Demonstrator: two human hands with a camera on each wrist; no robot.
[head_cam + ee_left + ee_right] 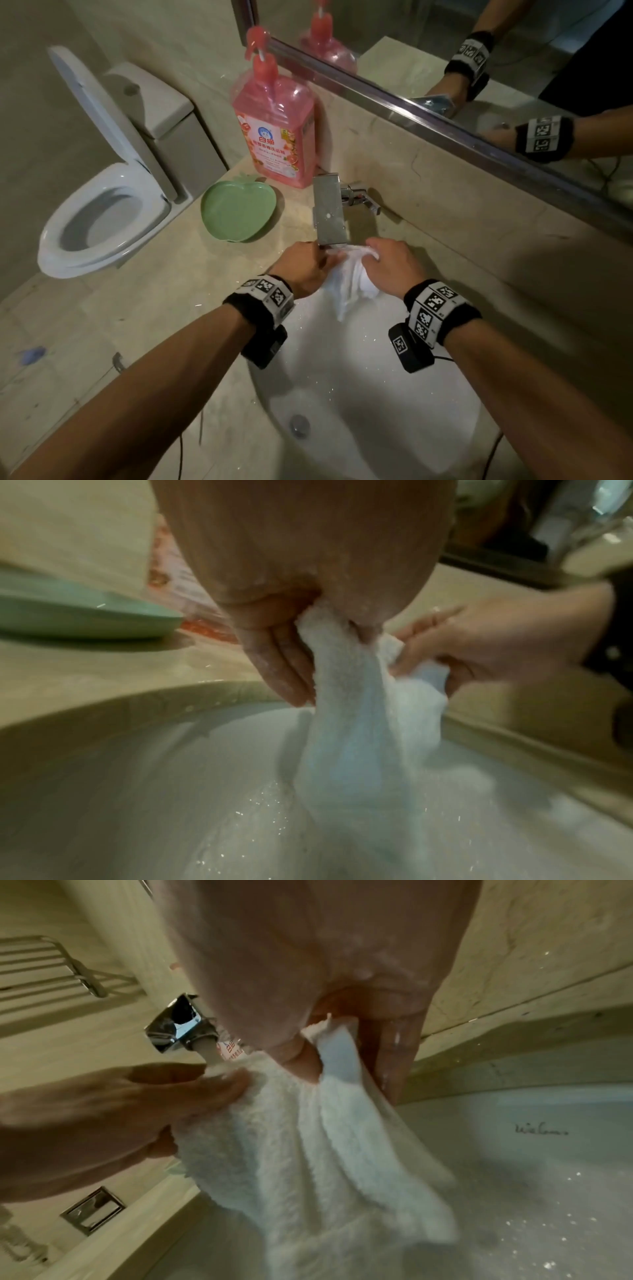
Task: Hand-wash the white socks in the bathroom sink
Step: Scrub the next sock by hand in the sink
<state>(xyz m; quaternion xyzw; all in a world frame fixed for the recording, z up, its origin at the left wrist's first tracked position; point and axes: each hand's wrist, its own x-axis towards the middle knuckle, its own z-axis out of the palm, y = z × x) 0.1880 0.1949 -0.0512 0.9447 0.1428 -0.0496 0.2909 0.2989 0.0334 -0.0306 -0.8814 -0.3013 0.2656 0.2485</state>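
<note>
A wet white sock (346, 284) hangs over the white sink basin (342, 394), right under the square chrome faucet (328, 212). My left hand (306, 263) pinches its upper left edge between thumb and fingers. My right hand (390, 263) grips the upper right edge. The left wrist view shows the sock (356, 737) trailing from my left hand (294, 647) down into the basin (137, 791), with the right hand (479, 642) beside it. The right wrist view shows the terry cloth (325, 1150) stretched between my right hand (325, 1047) and my left hand (137, 1110) below the faucet spout (185, 1031).
A pink detergent pump bottle (275, 133) stands behind the faucet. A green apple-shaped dish (236, 209) lies on the beige counter (154, 308) to the left. A toilet (99, 212) with raised lid is further left. A mirror (479, 51) runs along the back wall. The drain plug (299, 425) sits in the basin.
</note>
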